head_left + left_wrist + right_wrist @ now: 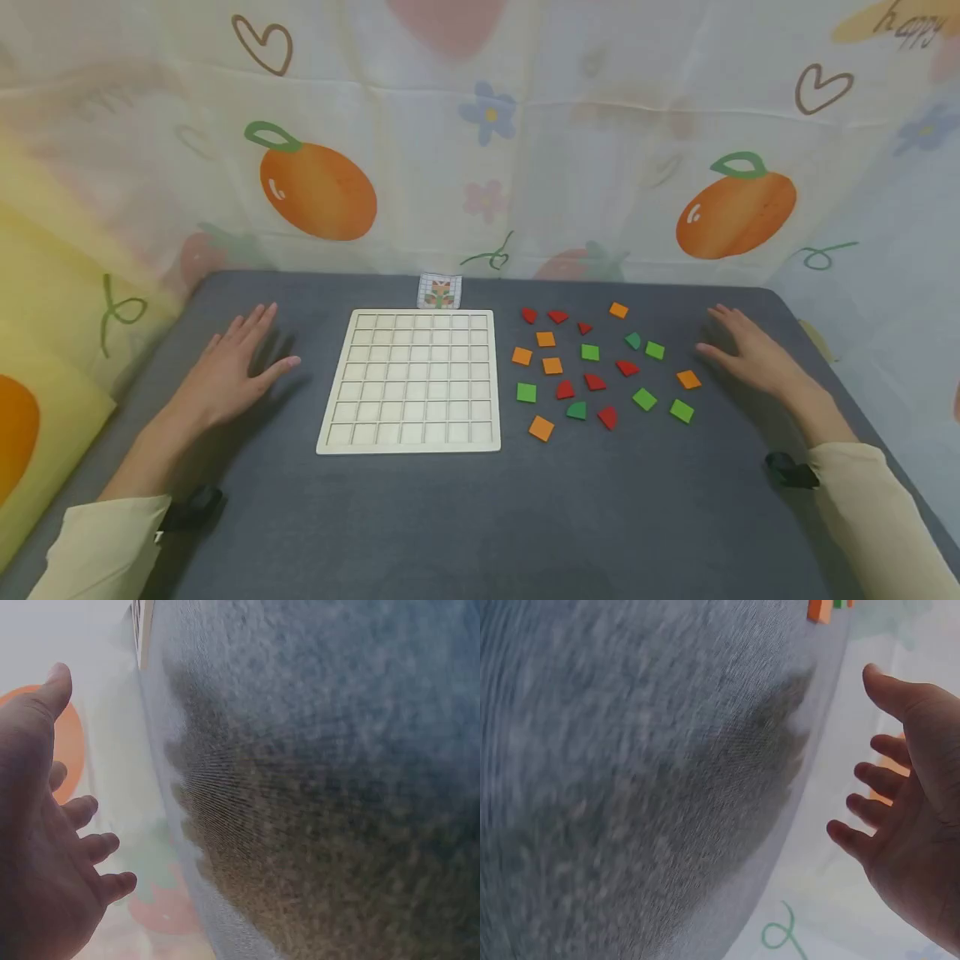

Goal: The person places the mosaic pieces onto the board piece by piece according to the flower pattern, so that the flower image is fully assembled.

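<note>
My left hand [234, 371] hovers over the table to the left of a pale grid board [408, 451], fingers extended and thumb spread, holding nothing. The board is a square tray of small bare cells. On the far right, my right hand [753, 354] is held above the table in a similar pose, also holding nothing. Between board and right hand lie scattered flat pieces: orange squares such as this orange tile [542, 428], light green tiles [527, 392], red pieces [608, 417] and dark green pieces [577, 410]. Closest to the right hand is an orange tile [688, 380].
A small printed card [439, 292] with a gridded picture lies behind the board's back edge. The dark grey table [480, 525] ends at a patterned curtain [585, 183] at the back. Yellow cloth [45, 392] hangs along the left side.
</note>
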Available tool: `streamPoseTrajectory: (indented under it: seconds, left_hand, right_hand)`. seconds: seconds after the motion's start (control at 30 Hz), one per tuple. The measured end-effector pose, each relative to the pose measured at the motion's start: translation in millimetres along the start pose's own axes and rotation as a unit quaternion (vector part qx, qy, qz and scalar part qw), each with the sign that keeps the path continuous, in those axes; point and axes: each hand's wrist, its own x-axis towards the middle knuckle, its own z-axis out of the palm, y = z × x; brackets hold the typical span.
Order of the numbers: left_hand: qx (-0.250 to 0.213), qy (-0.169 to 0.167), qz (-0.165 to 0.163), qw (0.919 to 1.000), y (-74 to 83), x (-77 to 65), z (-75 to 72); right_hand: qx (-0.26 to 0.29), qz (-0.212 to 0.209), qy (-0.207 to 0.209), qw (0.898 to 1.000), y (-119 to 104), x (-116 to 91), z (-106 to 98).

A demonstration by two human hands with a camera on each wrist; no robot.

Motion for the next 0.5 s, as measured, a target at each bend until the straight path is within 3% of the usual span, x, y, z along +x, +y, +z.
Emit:
streamPoseTrajectory:
  seconds: [0.23,0.5]
  left_hand:
    - [0.016,-0.001,0.011,0.9998,7.9,-0.9,3.9]
    - [0.016,-0.037,0.026,0.9988,19.5,-1.4,12.3]
  right_hand:
    - [0.005,-0.010,-0.003,1.000,-14.4,5.6,-1.2]
    - [-0.017,-0.023,-0.015,0.999,-30.6,11.7,5.7]
